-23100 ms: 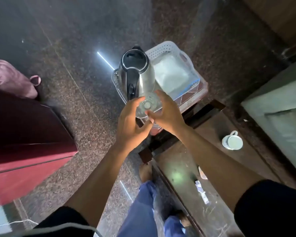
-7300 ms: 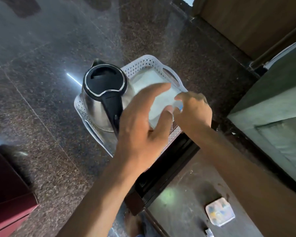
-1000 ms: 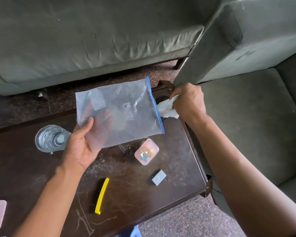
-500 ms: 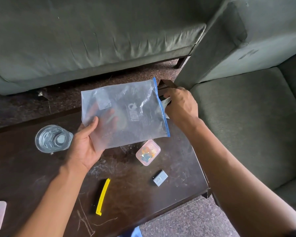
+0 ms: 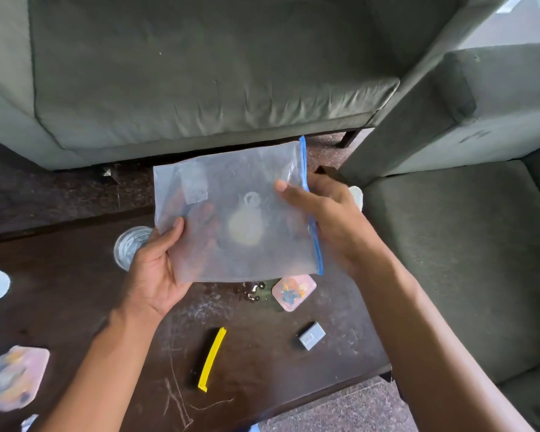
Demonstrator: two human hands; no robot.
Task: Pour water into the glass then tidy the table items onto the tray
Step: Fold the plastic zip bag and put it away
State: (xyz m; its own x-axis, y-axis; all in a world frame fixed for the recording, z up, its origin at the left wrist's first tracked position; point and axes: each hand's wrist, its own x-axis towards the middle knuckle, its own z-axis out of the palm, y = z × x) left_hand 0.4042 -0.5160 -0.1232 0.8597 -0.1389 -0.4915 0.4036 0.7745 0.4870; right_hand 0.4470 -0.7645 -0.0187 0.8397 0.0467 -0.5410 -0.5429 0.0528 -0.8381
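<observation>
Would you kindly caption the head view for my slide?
Both hands, left and right, hold a zip bag above a table.

The glass (image 5: 131,246) beside the left hand (image 5: 156,269) is half hidden behind the zip bag (image 5: 237,213), whose frosted film blurs the fingers behind it.

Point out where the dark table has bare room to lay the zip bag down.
Bare wood lies left of the yellow clip, between the glass and the near-left pink box, though the left hand hangs over part of it. A smaller patch sits between clip and grey block. Under the zip bag it is crowded: the other pink box and wet drops.
</observation>
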